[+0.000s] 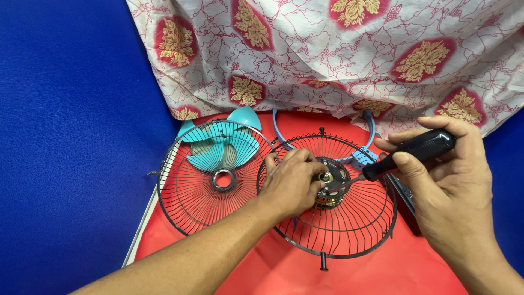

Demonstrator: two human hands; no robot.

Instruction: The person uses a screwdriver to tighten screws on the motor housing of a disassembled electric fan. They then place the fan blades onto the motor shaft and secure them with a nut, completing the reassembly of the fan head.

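the left hand [292, 183] rests curled on the hub of a round black wire fan guard [333, 199] lying on the red table [273, 267]. the right hand [442, 180] grips a black-handled screwdriver [406, 155] tight, its tip at the hub; beside them lie a second wire guard [210, 180] and a teal plastic blade [221, 145].

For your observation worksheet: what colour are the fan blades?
Light blue fan blades, behind the left wire guard; head view.

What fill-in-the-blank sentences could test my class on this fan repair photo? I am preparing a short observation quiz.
1. The right hand holds a screwdriver with a ____ handle.
2. The left hand rests on the hub of the ____ wire guard.
3. The fan blade under the other guard is ____ in colour.
4. The surface under the guards is ____.

Missing words: black; right-hand; blue; red
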